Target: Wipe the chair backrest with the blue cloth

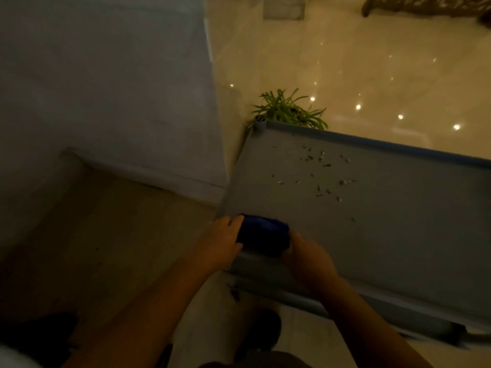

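Note:
A dark blue cloth point(261, 235) lies bunched at the near left corner of a grey-blue flat surface point(372, 221) with a raised rim. My left hand point(221, 241) grips the cloth's left side. My right hand point(308, 257) holds its right side. Small pale crumbs point(321, 171) are scattered over the middle of the surface. No chair backrest can be made out as such in this dim view.
A green spiky plant point(288, 110) stands just behind the surface's far corner. A grey wall point(106, 88) with a skirting board fills the left. Glossy beige floor point(372, 62) reflects ceiling lights; a carved wooden piece point(425, 6) shows at the top right.

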A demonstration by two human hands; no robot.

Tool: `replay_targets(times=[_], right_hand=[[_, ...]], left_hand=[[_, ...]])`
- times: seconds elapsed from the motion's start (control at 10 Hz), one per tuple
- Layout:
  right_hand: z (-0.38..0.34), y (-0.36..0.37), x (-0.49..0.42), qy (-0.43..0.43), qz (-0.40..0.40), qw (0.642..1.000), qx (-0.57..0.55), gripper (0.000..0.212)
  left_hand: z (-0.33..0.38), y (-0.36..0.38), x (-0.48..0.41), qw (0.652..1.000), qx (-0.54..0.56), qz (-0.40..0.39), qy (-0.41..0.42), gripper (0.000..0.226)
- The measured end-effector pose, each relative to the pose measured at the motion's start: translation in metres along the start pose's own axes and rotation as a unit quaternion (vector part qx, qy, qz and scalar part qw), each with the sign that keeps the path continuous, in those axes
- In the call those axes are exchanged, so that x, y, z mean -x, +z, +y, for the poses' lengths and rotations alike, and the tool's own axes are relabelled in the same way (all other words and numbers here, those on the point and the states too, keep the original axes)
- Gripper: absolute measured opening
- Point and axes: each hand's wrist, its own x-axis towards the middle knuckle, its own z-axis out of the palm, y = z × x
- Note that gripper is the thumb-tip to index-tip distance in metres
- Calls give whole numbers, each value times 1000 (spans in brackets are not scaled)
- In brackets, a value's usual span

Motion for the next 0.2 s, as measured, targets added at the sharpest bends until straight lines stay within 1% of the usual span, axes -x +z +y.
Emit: replay_targets(times=[0.1,0.2], right_hand=[[-24,-2,25,4,44,999,26,25],[-54,9,62,-69,35,995,68,12]], left_hand=[[4,-12,56,995,95,18,-33,59],[-7,-10,121,990,129,34,-55,25]])
